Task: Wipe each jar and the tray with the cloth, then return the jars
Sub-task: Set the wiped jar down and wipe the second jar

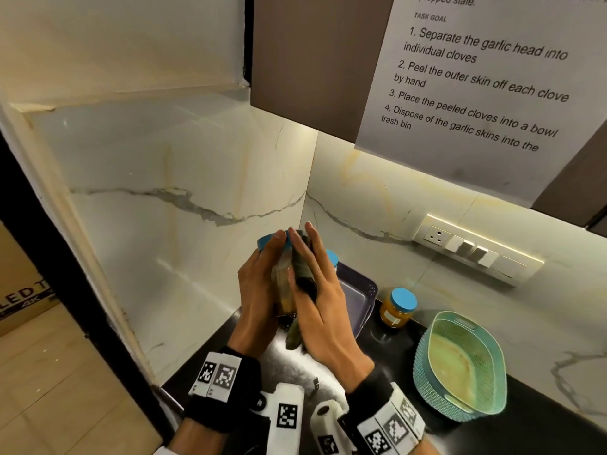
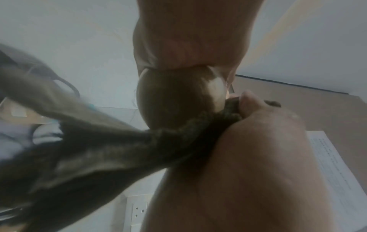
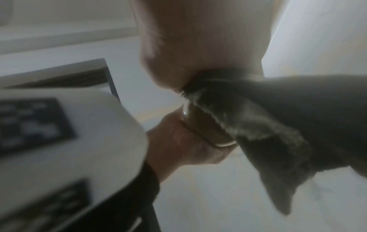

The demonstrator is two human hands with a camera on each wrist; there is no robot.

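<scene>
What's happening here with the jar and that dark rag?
A person is cleaning a blue-lidded jar held up above the black counter. The left hand grips the jar while the right hand presses a dark cloth flat against its side. Behind the hands sits a purple tray with another blue lid showing at its far edge. A second jar stands on the counter beside the tray, next to a teal basket.

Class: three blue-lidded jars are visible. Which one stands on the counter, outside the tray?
The orange-filled jar, between tray and basket. One is held in the hands; another sits behind them.
</scene>
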